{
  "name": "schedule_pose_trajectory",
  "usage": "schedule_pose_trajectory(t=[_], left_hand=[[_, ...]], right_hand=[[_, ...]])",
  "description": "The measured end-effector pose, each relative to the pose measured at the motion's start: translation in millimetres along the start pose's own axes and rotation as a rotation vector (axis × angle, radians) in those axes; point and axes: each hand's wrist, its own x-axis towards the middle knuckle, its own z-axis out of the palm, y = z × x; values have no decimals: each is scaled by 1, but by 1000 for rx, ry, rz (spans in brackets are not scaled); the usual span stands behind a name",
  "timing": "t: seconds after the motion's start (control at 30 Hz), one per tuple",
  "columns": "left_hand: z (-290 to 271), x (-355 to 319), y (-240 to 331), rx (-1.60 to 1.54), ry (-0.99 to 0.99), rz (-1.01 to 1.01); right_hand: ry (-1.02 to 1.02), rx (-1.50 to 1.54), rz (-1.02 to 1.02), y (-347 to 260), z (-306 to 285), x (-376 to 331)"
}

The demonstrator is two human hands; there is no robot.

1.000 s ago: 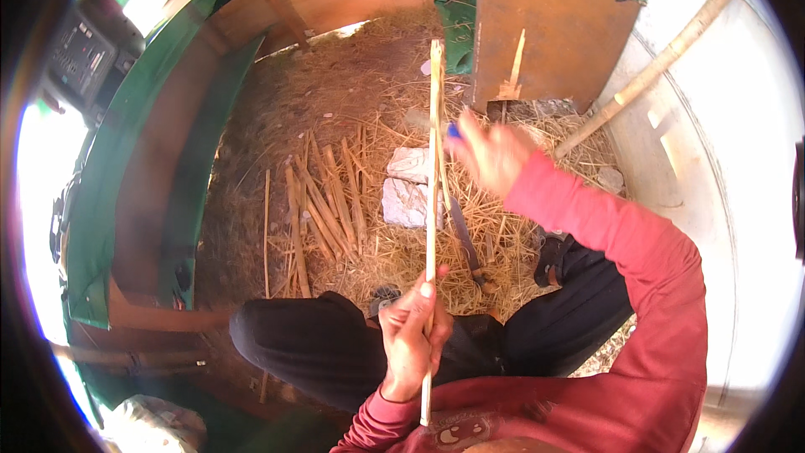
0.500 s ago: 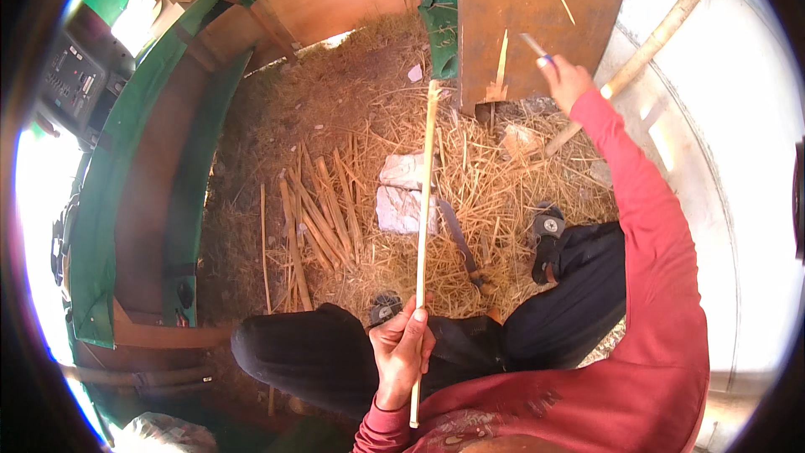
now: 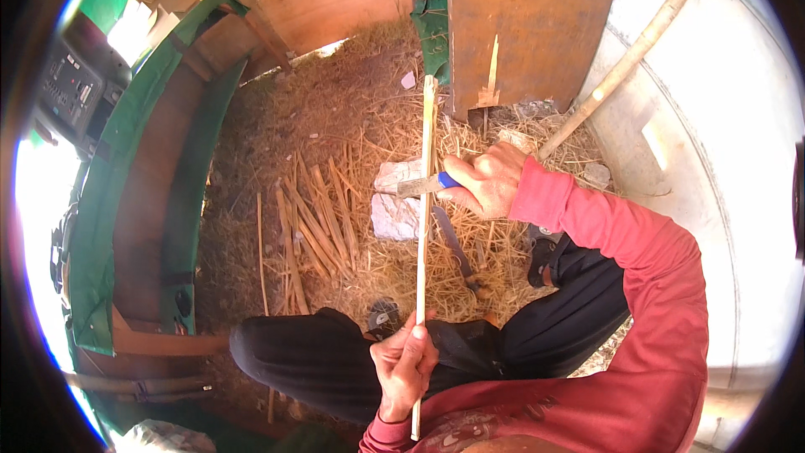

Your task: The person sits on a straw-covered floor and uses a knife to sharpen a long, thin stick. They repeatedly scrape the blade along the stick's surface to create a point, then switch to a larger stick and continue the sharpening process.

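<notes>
My left hand is closed round the lower part of a long pale wooden stick, which points away from me, its far end near the brown box. In my right hand is a knife with a blue handle. Its blade lies across the stick, about midway up its length. Whether the edge bites into the wood I cannot tell. Below the stick, two whitish stone blocks rest on the straw. Beside them lies a large dark blade with a wooden handle.
Several split sticks lie on the ground left of the blocks. Straw shavings cover the ground. A brown wooden box stands ahead, a leaning pole at right, and a green-edged wooden trough at left.
My right hand has come down and left from beside the brown box, bringing the knife blade across the stick. My left hand keeps its hold on the stick, nearly still.
</notes>
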Motion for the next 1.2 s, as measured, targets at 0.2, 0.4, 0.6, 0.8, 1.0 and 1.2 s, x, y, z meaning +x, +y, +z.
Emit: schedule_pose_trajectory(t=[0.2,0.4,0.6,0.8,1.0,1.2], left_hand=[[-16,-23,0,105,-53,8],[-2,-4,18,79,48,-62],[5,-10,19,54,52,-71],[10,-25,4,219,60,170],[15,-25,0,91,80,-28],[8,-10,8,-48,-77,-205]], right_hand=[[185,-288,867,133,-31,5],[289,27,481,66,-41,-6],[58,208,25,-18,-15,-8],[167,-1,183,-7,4,-2],[220,20,273,24,7,8],[13,237,-93,-2,4,2]])
